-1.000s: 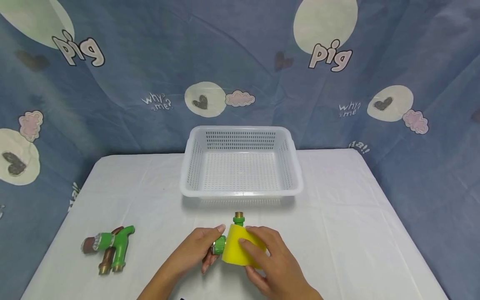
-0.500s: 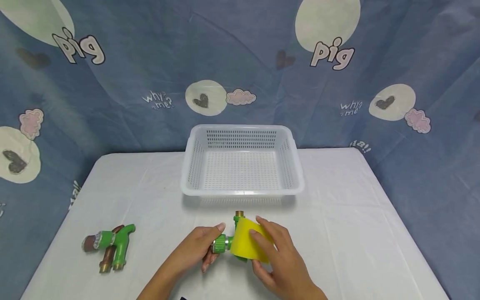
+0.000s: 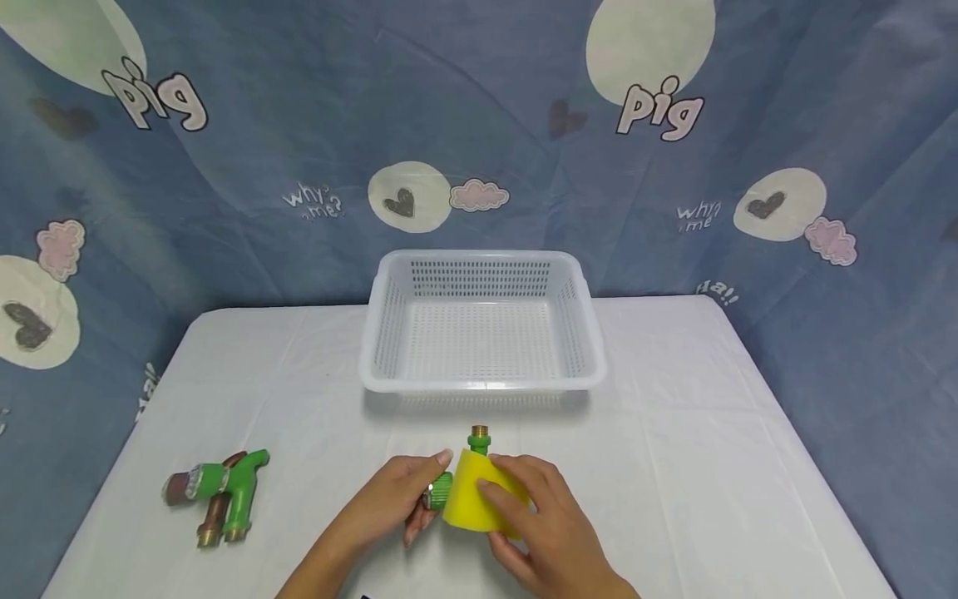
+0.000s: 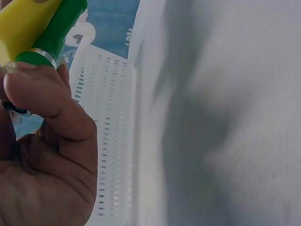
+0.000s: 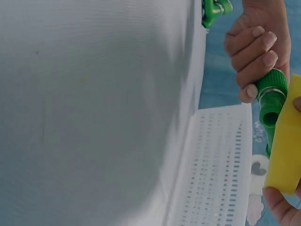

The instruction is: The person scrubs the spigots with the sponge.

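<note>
My left hand (image 3: 392,497) grips the ribbed green collar (image 3: 437,491) of a green tap, whose brass threaded end (image 3: 480,431) points toward the basket. My right hand (image 3: 550,524) holds a bent yellow sponge cloth (image 3: 475,495) with thumb and fingers, over the tap's body. The cloth hides most of that body in the head view. From the right wrist view, the tap's open green mouth (image 5: 270,117) shows beside the cloth. In the left wrist view, the green tube (image 4: 61,28) lies along the cloth.
A white perforated basket (image 3: 482,386) stands behind the hands. At the left of the white-covered table (image 3: 711,466) lies another green tap (image 3: 239,491) with a dark reddish-brown end, across a brown pipe piece (image 3: 213,524). A blue printed curtain (image 3: 524,100) hangs behind.
The yellow cloth and my right hand shifted right, baring part of the tap, then came back left to cover it again. My left hand keeps its grip on the collar, nearly still.
</note>
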### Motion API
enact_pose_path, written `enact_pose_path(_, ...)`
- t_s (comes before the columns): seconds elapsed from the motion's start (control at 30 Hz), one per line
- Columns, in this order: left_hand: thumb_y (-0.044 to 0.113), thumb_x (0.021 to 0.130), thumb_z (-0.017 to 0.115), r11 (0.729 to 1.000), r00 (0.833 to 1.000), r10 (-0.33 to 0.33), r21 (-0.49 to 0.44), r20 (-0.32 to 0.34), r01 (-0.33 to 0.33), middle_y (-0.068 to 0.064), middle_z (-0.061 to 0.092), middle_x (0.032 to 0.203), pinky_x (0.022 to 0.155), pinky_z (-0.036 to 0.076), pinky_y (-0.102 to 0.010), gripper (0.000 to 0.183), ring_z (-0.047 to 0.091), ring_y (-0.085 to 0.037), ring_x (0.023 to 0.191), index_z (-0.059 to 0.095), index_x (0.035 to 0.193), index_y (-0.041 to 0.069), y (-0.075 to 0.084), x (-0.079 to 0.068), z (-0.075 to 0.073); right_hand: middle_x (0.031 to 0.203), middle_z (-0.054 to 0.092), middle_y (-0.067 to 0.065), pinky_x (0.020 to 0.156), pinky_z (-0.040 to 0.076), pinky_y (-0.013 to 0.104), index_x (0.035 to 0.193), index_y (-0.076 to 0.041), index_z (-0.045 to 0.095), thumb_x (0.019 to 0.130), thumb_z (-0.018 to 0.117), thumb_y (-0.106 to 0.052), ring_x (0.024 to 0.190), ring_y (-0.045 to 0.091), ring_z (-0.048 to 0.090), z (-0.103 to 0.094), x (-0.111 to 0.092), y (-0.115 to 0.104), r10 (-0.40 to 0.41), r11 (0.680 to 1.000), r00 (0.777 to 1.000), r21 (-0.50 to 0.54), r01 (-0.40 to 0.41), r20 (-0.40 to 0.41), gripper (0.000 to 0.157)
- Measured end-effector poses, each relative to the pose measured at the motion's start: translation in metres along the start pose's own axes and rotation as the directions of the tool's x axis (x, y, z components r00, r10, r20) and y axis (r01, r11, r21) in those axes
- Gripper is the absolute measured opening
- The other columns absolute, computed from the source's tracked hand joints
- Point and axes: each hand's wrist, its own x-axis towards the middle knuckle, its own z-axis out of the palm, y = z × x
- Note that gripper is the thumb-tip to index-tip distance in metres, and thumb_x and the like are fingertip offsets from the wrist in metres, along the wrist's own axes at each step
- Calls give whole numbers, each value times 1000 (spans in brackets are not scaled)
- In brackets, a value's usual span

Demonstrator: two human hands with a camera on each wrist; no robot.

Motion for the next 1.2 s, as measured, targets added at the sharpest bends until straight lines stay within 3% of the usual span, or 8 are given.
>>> enact_pose_path(0.17,57,98,41,1000,1000,-13,-6,20,13,-4,52,49,33,42,-33,62,43,-13,32,61,72,5,-4,-2,2,136,50,11,100,40,28,123,-14,61,95,50,-32,114,25,49,1,-8,-3,39,999,999,-28,-38,37,35)
enact_pose_path(0.37,58,98,40,1000,1000,-28,10,8,28,-3,53,49,32,42,-31,63,43,-12,32,63,73,4,-4,-3,3,135,50,8,101,39,27,123,-18,62,96,49,-36,114,24,49,0,-10,-7,68,997,997,-48,-67,22,35)
enact_pose_path(0.57,57,98,40,1000,1000,-20,4,5,20,-2,52,48,33,39,-27,61,43,-10,32,66,79,4,0,-2,2,134,53,9,96,45,33,123,-17,63,96,49,-31,112,27,52,5,-2,-10,-15,999,999,-42,14,-31,33)
enact_pose_path(0.7,55,98,43,1000,1000,-16,0,5,16,-1,51,47,34,39,-24,58,44,-11,33,65,79,5,0,-3,2,132,54,7,93,45,35,122,-21,64,97,42,-29,110,25,52,8,0,-10,-35,995,999,-96,33,-12,34)
enact_pose_path(0.9,56,98,43,1000,1000,-22,9,-13,23,-1,52,50,36,41,-25,59,43,-11,35,58,68,8,-3,-5,-1,130,54,6,92,43,36,121,-24,64,98,37,-32,108,25,52,0,-7,1,52,990,999,-131,-49,14,37)
enact_pose_path(1.2,55,99,42,1000,1000,-9,6,-26,9,-2,52,49,37,42,-25,60,44,-11,35,56,66,7,-1,-4,-5,136,50,4,103,33,25,125,-26,62,98,39,-37,113,23,49,-11,-9,9,135,981,991,-140,-130,21,37)
